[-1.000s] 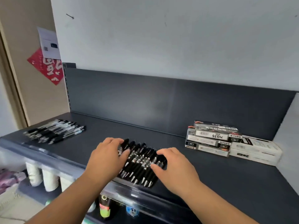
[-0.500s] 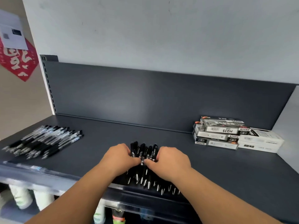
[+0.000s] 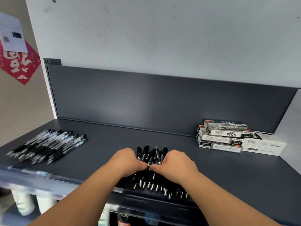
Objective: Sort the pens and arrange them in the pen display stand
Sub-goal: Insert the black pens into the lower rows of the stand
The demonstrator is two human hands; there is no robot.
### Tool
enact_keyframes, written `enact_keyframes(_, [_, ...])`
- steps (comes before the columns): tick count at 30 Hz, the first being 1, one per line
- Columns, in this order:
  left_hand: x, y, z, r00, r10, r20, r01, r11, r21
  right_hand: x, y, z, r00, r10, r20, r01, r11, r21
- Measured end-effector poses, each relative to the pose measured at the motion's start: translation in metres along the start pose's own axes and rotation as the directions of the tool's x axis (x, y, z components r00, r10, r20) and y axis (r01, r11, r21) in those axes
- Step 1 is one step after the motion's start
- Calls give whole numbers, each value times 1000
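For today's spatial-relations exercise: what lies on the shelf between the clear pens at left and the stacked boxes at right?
Head view: the black pens, held by the left hand and right hand; otherwise bare shelf.

Lower centre: left hand (image 3: 126, 162) and right hand (image 3: 175, 165) grip a bundle of black pens (image 3: 149, 154) on the shelf (image 3: 105, 144).

Black pens (image 3: 150, 156), silver tips; dark grey shelf (image 3: 105, 149); black-and-white boxes (image 3: 224, 136); red wall hanging (image 3: 17, 66), white characters.

Soft even daylight, wide-angle bowing, blurred lower-left shelf edge (image 3: 24, 178).
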State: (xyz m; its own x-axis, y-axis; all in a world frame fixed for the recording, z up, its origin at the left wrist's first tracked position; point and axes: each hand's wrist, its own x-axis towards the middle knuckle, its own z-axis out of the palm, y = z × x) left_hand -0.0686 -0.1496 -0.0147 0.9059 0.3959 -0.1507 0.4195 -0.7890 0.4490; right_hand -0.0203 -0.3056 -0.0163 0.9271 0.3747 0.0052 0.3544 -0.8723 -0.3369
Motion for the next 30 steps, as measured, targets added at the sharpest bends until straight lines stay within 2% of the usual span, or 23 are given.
enact_keyframes(6, [2,-5,4,999,16,-46,-22,991,-129,3,0,-1,998,53,25,-55,995,87])
enact_keyframes(10, [0,-1,3,985,63,-161,-92,980,-178,3,6,-1,998,53,37,-60,970,237])
enact_keyframes(16, [-8,23,2,936,174,-307,-284,889,-361,-3,11,-9,997,31,-68,15,811,585])
enact_keyframes(24, [-18,59,17,956,220,-195,-293,641,-710,-24,33,-35,990,13,-138,85,728,680])
enact_keyframes(28, [-29,88,29,956,279,-93,-230,512,-828,-33,61,-45,983,18,-185,107,758,644])
enact_keyframes(30, [-33,105,37,953,298,-59,-205,488,-848,-41,79,-51,979,12,-205,117,790,601])
